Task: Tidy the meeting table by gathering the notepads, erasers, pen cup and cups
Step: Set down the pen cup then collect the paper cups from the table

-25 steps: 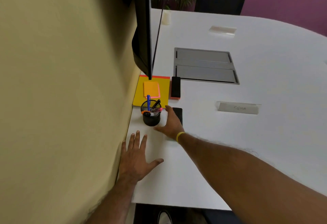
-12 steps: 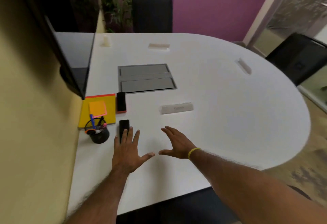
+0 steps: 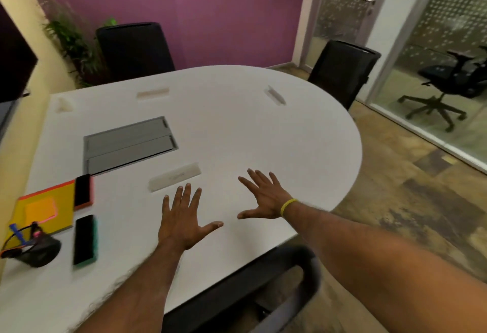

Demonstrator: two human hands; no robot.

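Note:
At the white table's [image 3: 263,135] left side lies a yellow notepad [image 3: 63,206] with an orange sticky pad [image 3: 40,207] on top. A black eraser with an orange base [image 3: 83,191] lies along the notepad's right edge, and a black eraser with a green base [image 3: 84,239] lies nearer me. The black mesh pen cup [image 3: 37,249] with several pens stands at the far left. My left hand [image 3: 184,219] and my right hand [image 3: 263,198], both with fingers spread and holding nothing, hover over the table's middle, well right of these items.
A grey cable hatch [image 3: 129,144] is set into the table. Clear nameplates sit in front of my left hand [image 3: 174,176], at the back [image 3: 152,93] and at the back right [image 3: 275,95]. A small white object [image 3: 63,103] stands far left. Black chairs [image 3: 342,72] surround the table; a dark screen [image 3: 13,69] hangs left.
My right hand left the pen cup and both hands moved right to the table's middle. The view swung right, so the gathered items now sit at the left edge.

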